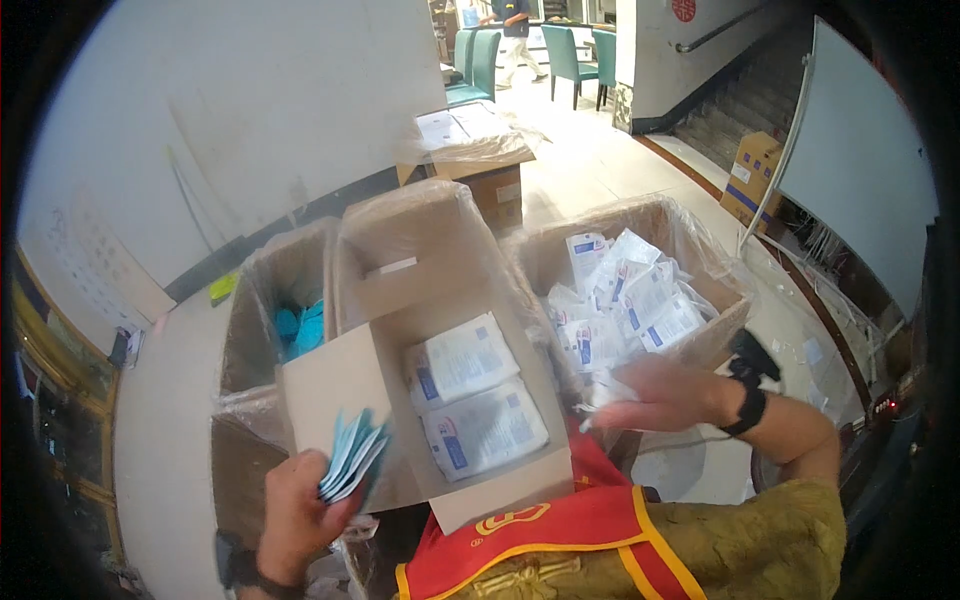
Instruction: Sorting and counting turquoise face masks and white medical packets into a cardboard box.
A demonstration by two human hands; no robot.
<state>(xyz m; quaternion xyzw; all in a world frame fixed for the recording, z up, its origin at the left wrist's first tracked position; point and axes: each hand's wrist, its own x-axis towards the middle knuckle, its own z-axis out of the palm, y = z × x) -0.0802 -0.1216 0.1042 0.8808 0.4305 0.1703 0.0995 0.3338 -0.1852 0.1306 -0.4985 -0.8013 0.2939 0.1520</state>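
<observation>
My left hand [300, 505] is closed around a fanned bundle of thin light-blue and white packets [355, 455], at the left flap of an open cardboard box [400, 395]. Inside that box lie two neat stacks of white packets [485, 428] with blue printed patches. My right hand [665, 395], smeared by motion, is over the near edge of a plastic-lined carton [735, 315]. At its fingertips is a crumpled white packet [603, 390], partly blurred. Loose white packets [630, 290] are heaped in that carton.
Left of the box stands another lined carton [250, 335] with teal items [303, 328] inside. A lined carton [400, 235] is behind the box. Farther back are a paper-topped box [490, 190] and green chairs [485, 60]. A whiteboard [855, 160] leans at right; a person [517, 40] walks far off.
</observation>
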